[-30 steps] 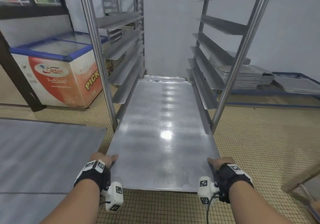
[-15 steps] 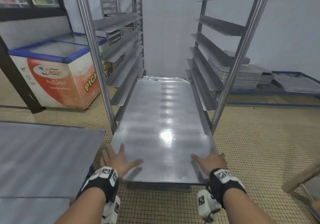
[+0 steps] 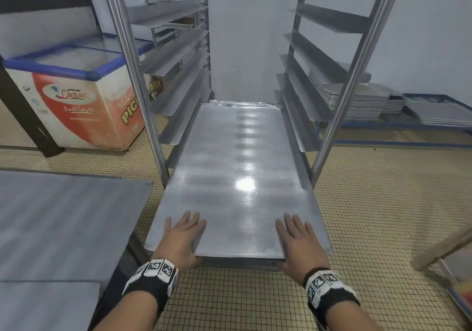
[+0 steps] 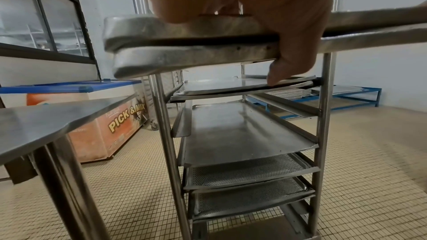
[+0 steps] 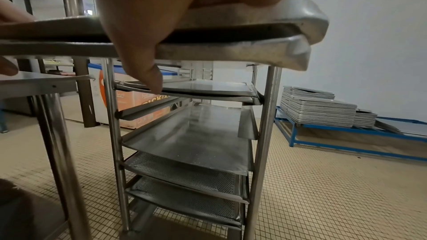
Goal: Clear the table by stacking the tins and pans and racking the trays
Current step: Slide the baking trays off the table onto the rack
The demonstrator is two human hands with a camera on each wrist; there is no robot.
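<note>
A large flat metal tray [image 3: 235, 177] lies half inside the steel rack [image 3: 132, 75], its near end sticking out toward me. The wrist views show two trays stacked, the upper edge [image 4: 184, 30] over the lower edge [image 4: 184, 57]. My left hand [image 3: 182, 233] rests flat on the near left corner and my right hand [image 3: 297, 238] flat on the near right corner. Fingers are straight on top. Each thumb [image 4: 291, 61] hangs down in front of the tray edge [image 5: 231, 50].
A steel table [image 3: 63, 215] stands close at my left. Lower rack slots hold a plain tray [image 4: 242, 130] and perforated trays [image 4: 242, 171]. A chest freezer [image 3: 76, 100] sits behind left. Stacked trays [image 3: 357, 100] lie on a blue frame at right. The floor is tiled.
My hands let go of the tray's front corners and now lie flat on its top. The tray has slid further into the rack.
</note>
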